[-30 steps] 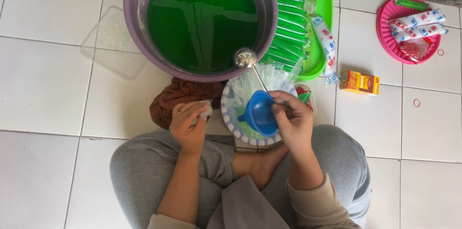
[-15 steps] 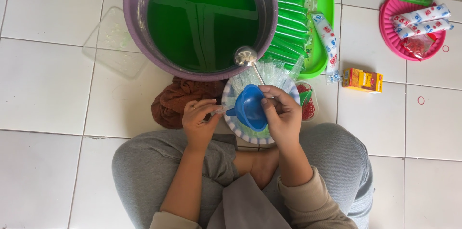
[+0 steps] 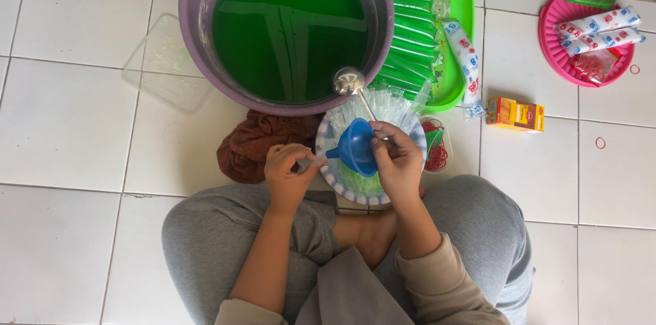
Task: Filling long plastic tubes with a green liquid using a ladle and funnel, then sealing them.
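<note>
The biggest thing is the round purple basin (image 3: pixel 193 31), far from the person on the white tiled floor (image 3: pixel 61 154), filled nearly to the rim with clear green liquid (image 3: pixel 287 31); its surface looks smooth and glossy. To the right of it stands a bright green tray (image 3: pixel 459 38) holding a stack of long thin filled bags (image 3: pixel 410 31), and further right a pink plastic basket (image 3: pixel 555 58) with more packets. A clear flat lid (image 3: pixel 164 65) lies at the left, and a brown crumpled cloth (image 3: pixel 249 144) is near the basin, soft and wrinkled. In front of the crossed legs is a small bowl with a blue and white rim (image 3: pixel 345 192), and some thin transparent plastic lies in it. Over this bowl the right hand (image 3: pixel 400 161) is closed around a blue plastic funnel (image 3: pixel 357 147) (cone shape, smooth) and seems also to keep the thin handle of a metal ladle (image 3: pixel 350 82), whose shiny round cup rests at the basin edge. The left hand (image 3: pixel 290 168) pinches narrowly something at the funnel spout, probably a thin clear bag, but I cannot tell surely. I judge the risk is spilling: the funnel is tilted, the plastic is slippery, and a loose pinch could let liquid run beside the spout onto the floor.
</note>
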